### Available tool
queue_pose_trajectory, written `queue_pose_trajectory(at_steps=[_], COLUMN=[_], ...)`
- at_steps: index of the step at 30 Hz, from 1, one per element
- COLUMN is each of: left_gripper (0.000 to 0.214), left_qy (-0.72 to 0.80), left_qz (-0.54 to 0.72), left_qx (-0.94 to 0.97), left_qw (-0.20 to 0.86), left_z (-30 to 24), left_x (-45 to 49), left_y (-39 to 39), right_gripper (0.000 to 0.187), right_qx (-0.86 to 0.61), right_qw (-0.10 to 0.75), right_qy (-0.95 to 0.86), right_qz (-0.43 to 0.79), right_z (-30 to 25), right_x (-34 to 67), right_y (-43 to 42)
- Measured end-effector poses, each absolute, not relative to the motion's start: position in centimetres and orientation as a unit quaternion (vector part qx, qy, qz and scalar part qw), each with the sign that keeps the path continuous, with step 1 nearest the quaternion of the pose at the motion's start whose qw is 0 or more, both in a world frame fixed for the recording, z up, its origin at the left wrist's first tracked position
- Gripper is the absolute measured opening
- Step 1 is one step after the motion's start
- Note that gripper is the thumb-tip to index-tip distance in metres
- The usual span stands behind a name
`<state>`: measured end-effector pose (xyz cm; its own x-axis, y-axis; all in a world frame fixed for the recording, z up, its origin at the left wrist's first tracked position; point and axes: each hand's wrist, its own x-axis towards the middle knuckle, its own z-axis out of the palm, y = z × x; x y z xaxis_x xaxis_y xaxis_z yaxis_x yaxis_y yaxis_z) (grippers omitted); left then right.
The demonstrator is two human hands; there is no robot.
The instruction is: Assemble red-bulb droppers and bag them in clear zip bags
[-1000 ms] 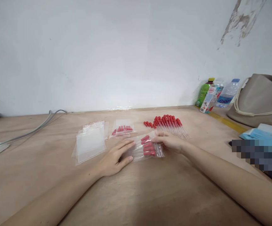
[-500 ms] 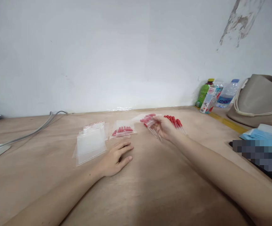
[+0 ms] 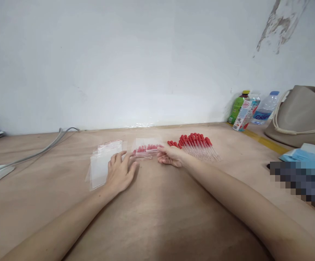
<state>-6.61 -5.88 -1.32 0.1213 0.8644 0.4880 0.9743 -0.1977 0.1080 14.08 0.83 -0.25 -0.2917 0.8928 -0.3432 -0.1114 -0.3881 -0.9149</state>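
Observation:
My right hand [image 3: 170, 156] pinches the edge of a clear zip-lock bag [image 3: 154, 146] that holds red-bulbed droppers. That bag lies over other filled bags [image 3: 139, 149], and the overlap hides where one ends. My left hand [image 3: 120, 172] rests open with its fingers spread, at the right edge of a stack of empty zip-lock bags [image 3: 99, 168]. To the right of my right hand, several loose glass droppers with red bulbs [image 3: 198, 141] lie side by side in a fan. A few more red bulbs [image 3: 174, 144] show just behind my right wrist.
Drink bottles [image 3: 239, 107] stand against the wall at the right, beside a beige bag [image 3: 299, 116]. Nearer lies a blue pack [image 3: 304, 157] and a blurred dark item. A grey cable [image 3: 48, 146] crosses the left of the wooden table [image 3: 146, 224].
My right hand has moved left, bringing the bag of droppers down onto the other filled bags. My left hand has shifted left and back onto the empty bags' edge.

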Motion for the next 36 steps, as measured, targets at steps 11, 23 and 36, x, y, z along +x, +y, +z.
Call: queue_pose_trajectory(at_steps=[11,23,36], left_gripper=[0.07,0.046,0.053], left_qy=[-0.79,-0.678,-0.32], left_qz=[0.009,-0.054,-0.067], left_qx=[-0.61,-0.709,-0.938], left_qw=[0.06,0.186,-0.114], left_z=[-1.4,2.9,0.1], left_x=[-11.1,-9.9,-4.1], left_y=[-2.6,-4.5,-9.5], right_gripper=[0.025,0.025,0.03], right_qx=[-0.594,-0.668,-0.706], right_qw=[0.304,0.232,0.137], right_qy=[-0.742,-0.707,-0.695], right_qz=[0.065,0.006,-0.008], right_z=[-0.2,-0.7,-0.1], right_x=[21.6,20.9,16.8], right_y=[-1.1,-0.8,1.6])
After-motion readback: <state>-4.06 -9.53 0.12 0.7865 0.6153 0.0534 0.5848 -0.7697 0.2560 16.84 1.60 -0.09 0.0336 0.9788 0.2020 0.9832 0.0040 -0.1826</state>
